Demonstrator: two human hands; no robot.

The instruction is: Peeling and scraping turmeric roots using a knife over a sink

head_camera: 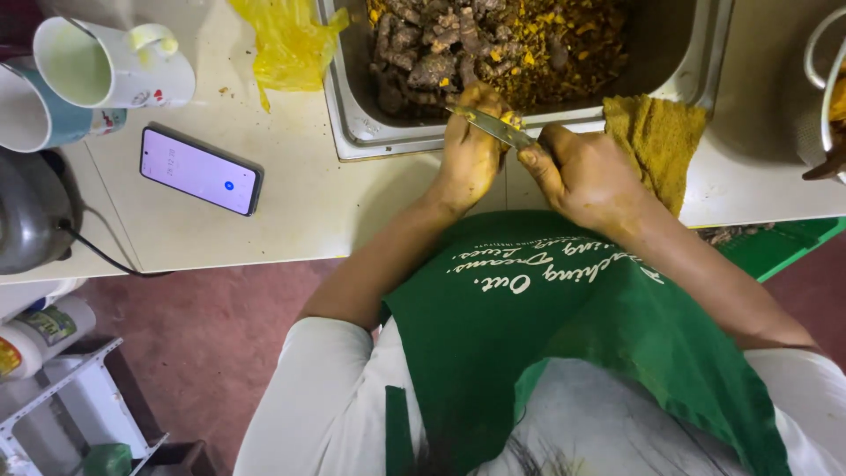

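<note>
Over the pale counter's (300, 211) sink (348, 115) edge, a yellow root piece (509, 119) is pinched in the closed left hand (470, 154), the knife (495, 128), gripped by the right hand (586, 176), laid across it, blade running up-left.

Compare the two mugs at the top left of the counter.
The white mug lies on its side, mouth toward the camera, with small coloured prints and a pale handle on top. The blue mug lies lower, partly behind it and cut by the frame edge, its handle unseen. Both show pale insides and look empty.
</note>
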